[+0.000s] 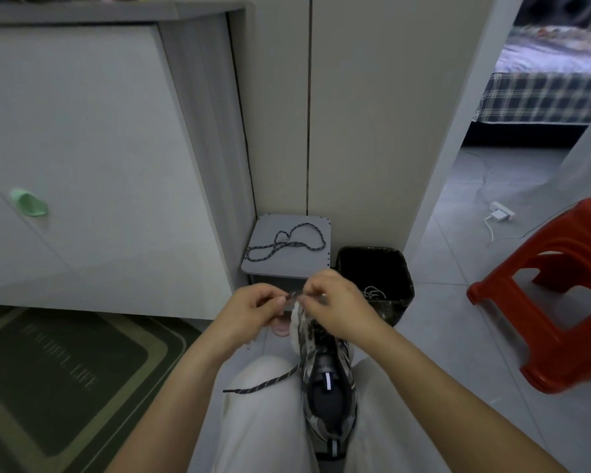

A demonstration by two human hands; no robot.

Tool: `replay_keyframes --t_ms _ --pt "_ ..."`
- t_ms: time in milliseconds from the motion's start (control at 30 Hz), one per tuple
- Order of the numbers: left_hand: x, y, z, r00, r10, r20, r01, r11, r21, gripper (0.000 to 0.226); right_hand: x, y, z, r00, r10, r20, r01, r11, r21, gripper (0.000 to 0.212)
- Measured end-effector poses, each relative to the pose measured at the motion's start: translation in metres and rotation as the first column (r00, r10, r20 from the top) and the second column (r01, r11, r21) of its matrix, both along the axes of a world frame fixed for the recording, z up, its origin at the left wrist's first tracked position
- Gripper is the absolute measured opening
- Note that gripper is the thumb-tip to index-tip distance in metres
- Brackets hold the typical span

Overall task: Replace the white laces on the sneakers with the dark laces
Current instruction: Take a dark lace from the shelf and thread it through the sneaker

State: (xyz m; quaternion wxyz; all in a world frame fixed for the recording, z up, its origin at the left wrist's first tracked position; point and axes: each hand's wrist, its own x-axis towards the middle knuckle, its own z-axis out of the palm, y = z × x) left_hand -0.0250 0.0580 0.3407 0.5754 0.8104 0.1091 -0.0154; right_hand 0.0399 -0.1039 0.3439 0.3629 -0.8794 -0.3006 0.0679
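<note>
A grey and white sneaker (328, 397) lies between my knees, toe pointing away from me. A dark speckled lace (263, 384) is threaded through it, and one loose end trails left over my trouser leg. My left hand (253, 310) and my right hand (335, 302) meet above the toe, both pinching the other end of this lace between fingertips. A second dark lace (287, 244) lies coiled on a small grey stool (287, 264) straight ahead. White laces (374, 294) sit inside a black bin (376, 271).
A white cabinet (82, 165) with a green handle (28, 203) fills the left. A dark doormat (58, 370) lies at the lower left. A red plastic stool (556, 302) stands on the right. A pink slipper (280, 327) peeks out under my left hand. A doorway shows a bed (543, 87).
</note>
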Motion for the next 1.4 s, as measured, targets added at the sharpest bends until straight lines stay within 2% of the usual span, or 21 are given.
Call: replay_keyframes --t_ms 133,200,233,300,367,400,433,467,500,533,567,633,667,733,800,867,933,1067,1200,1400 --pt "-0.007 0.012 -0.019 0.996 0.091 -0.020 -0.090 0.993 0.071 0.015 0.012 -0.011 0.009 0.978 -0.140 -0.157 0.155 0.984 0.088 0.023" --pt "-0.013 0.013 -0.028 0.995 0.074 -0.065 -0.056 0.967 0.248 0.010 0.014 -0.013 0.005 0.954 -0.174 -0.243 0.217 0.963 0.161 0.025" --pt "-0.017 0.012 -0.033 0.995 0.058 -0.082 -0.022 0.924 0.382 0.011 0.015 -0.014 0.004 0.943 -0.184 -0.276 0.241 0.952 0.191 0.025" --pt "-0.024 0.010 -0.041 0.995 0.015 -0.100 0.051 0.780 0.624 0.017 0.014 -0.014 0.001 0.936 -0.177 -0.305 0.253 0.940 0.230 0.024" --pt "-0.031 0.006 -0.047 0.991 0.009 -0.132 0.086 0.715 0.694 0.016 0.013 -0.012 -0.001 0.940 -0.159 -0.302 0.240 0.937 0.254 0.022" --pt "-0.033 0.003 -0.047 0.986 0.015 -0.166 0.099 0.747 0.657 0.014 0.011 -0.010 -0.001 0.943 -0.152 -0.297 0.235 0.936 0.264 0.020" --pt "-0.035 -0.001 -0.046 0.980 0.022 -0.197 0.090 0.837 0.540 0.015 0.010 -0.008 -0.001 0.945 -0.138 -0.295 0.223 0.934 0.278 0.016" --pt "-0.037 -0.007 -0.043 0.974 0.034 -0.225 0.047 0.938 0.342 0.014 0.008 -0.006 -0.001 0.946 -0.109 -0.305 0.201 0.936 0.287 0.010" --pt "-0.039 -0.014 -0.039 0.968 0.052 -0.247 -0.024 0.993 0.113 0.012 0.006 -0.002 -0.001 0.941 -0.057 -0.334 0.160 0.943 0.291 0.005" --pt "-0.039 -0.019 -0.035 0.962 0.074 -0.262 -0.100 0.991 -0.086 0.008 0.003 0.001 -0.002 0.927 0.007 -0.374 0.111 0.950 0.292 0.008" --pt "-0.039 -0.024 -0.033 0.958 0.097 -0.268 -0.157 0.964 -0.214 0.006 0.002 0.003 -0.004 0.913 0.061 -0.404 0.068 0.952 0.298 0.014" --pt "-0.037 -0.030 -0.034 0.951 0.152 -0.271 -0.242 0.909 -0.341 0.008 -0.001 0.002 -0.009 0.935 0.038 -0.352 0.059 0.963 0.261 0.011" --pt "-0.034 -0.032 -0.036 0.945 0.187 -0.269 -0.279 0.890 -0.360 0.010 -0.002 -0.002 -0.012 0.967 -0.026 -0.255 0.080 0.976 0.201 0.003" --pt "-0.029 -0.034 -0.041 0.936 0.252 -0.244 -0.323 0.891 -0.319 0.012 -0.003 -0.016 -0.026 0.995 -0.090 -0.039 0.092 0.995 0.033 0.021" --pt "-0.025 -0.036 -0.044 0.934 0.281 -0.221 -0.334 0.906 -0.259 0.012 -0.010 -0.029 -0.045 0.996 -0.030 0.089 0.039 0.995 -0.096 0.033" --pt "-0.020 -0.039 -0.048 0.935 0.283 -0.212 -0.329 0.916 -0.229 0.013 -0.017 -0.038 -0.064 0.986 0.035 0.166 -0.010 0.989 -0.151 0.041" --pt "-0.016 -0.041 -0.053 0.941 0.265 -0.209 -0.306 0.932 -0.193 0.013 -0.021 -0.043 -0.074 0.986 0.034 0.162 -0.008 0.988 -0.157 0.045" --pt "-0.011 -0.043 -0.059 0.952 0.243 -0.184 -0.271 0.952 -0.144 0.013 -0.022 -0.048 -0.079 0.994 0.012 0.108 0.002 0.993 -0.122 0.039" --pt "-0.005 -0.044 -0.062 0.956 0.249 -0.155 -0.268 0.956 -0.121 0.015 -0.019 -0.047 -0.077 0.999 0.017 0.050 -0.010 0.990 -0.140 0.019" --pt "-0.002 -0.047 -0.062 0.952 0.265 -0.154 -0.286 0.949 -0.134 0.015 -0.022 -0.036 -0.078 0.999 -0.021 0.043 0.027 0.991 -0.132 0.021"
